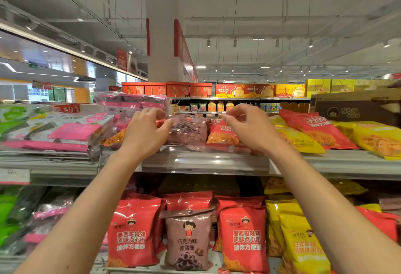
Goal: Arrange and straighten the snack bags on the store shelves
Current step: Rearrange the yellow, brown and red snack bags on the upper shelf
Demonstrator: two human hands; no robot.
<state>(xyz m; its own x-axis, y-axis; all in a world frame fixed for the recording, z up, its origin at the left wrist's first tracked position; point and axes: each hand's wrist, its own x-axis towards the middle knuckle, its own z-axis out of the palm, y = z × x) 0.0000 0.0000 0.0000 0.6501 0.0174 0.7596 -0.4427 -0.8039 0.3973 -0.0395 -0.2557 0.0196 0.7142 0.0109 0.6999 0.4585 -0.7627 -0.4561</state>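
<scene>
Snack bags (186, 129) lay flat on the top shelf (206, 161); left hand (144, 131) and right hand (249, 128), fingers spread and empty, flanked the brown one, apparently to square it.

A: Which items are partly hidden?
B: The left hand (143, 132) covers the near-left corner of the brown bag (187, 129) and most of an orange-printed bag (114, 138) beside it. The right hand (249, 128) overlaps the red bag (221, 135); whether its fingertips touch anything cannot be told.

A: What is cut off?
B: Both forearms leave the bottom edge. The green bags (9, 117) are cropped at the left edge, the yellow bag (377, 137) at the right.

A: What is unreadable?
B: The price tag (14, 175) print is blurred. Far bottles (220, 106) are too small to identify. Bags behind the clear shelf lip (204, 161) sit in deep shadow.
</scene>
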